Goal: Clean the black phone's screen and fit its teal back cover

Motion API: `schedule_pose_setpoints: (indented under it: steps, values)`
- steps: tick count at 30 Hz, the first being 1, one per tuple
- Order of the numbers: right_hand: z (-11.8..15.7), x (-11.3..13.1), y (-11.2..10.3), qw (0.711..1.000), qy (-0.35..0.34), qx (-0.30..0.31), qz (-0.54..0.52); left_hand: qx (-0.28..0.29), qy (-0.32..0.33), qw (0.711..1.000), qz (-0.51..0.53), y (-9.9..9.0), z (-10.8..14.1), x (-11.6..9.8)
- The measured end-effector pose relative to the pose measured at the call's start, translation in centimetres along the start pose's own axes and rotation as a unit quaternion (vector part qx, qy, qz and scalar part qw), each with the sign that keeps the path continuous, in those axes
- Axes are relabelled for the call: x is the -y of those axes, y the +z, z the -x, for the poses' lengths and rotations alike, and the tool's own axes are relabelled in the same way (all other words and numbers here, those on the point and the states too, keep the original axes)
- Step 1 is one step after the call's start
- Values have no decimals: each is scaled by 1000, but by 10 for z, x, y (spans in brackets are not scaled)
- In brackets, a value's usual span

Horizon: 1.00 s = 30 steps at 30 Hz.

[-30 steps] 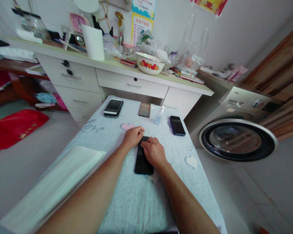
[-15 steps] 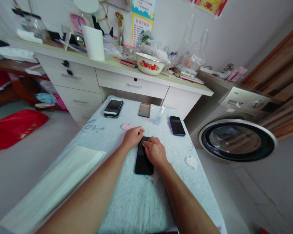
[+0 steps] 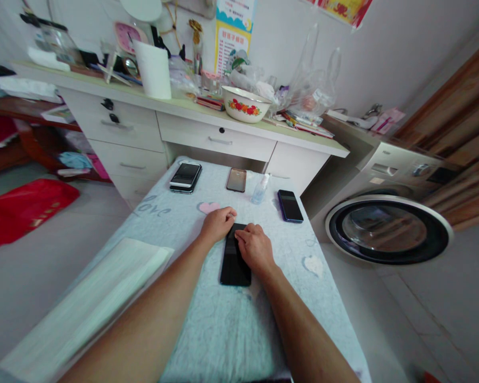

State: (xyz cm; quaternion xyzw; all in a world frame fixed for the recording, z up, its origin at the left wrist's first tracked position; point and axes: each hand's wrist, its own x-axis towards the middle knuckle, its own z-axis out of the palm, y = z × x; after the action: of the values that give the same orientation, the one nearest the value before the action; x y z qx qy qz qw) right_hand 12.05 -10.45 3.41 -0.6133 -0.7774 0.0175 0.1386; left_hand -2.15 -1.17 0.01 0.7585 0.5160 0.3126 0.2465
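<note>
A black smartphone [image 3: 235, 266] lies flat, screen up, on the cloth-covered table [image 3: 219, 330]. My left hand [image 3: 219, 222] is at its upper left corner, with the fingers curled and pressed together; what they may hold is too small to see. Over the upper right part of the screen rests my right hand [image 3: 256, 247], fingers bent and fingertips pinched on the glass. It hides that edge of the phone. Beyond the hands stand a small clear spray bottle [image 3: 259, 190] and, flat beside it, a brownish phone case or phone back [image 3: 236, 180].
Stacked phones [image 3: 185, 177] lie at the table's far left, another dark phone [image 3: 290, 206] at the right. A pale folded sheet [image 3: 91, 303] covers the left side. Behind is a cluttered desk with a flowered bowl [image 3: 246, 106] and paper roll [image 3: 154, 72]; a washing machine [image 3: 383, 175] stands right.
My right fingertips have shifted very slightly to the right on the phone's screen. The left hand and the other things look the same.
</note>
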Motion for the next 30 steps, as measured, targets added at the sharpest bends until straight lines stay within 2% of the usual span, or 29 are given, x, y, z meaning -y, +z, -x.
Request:
schedule_pose_setpoints:
  steps: [30]
  values:
    - [1, 0, -1, 1000, 19, -2, -1, 2, 0, 1000, 8, -1, 1, -1]
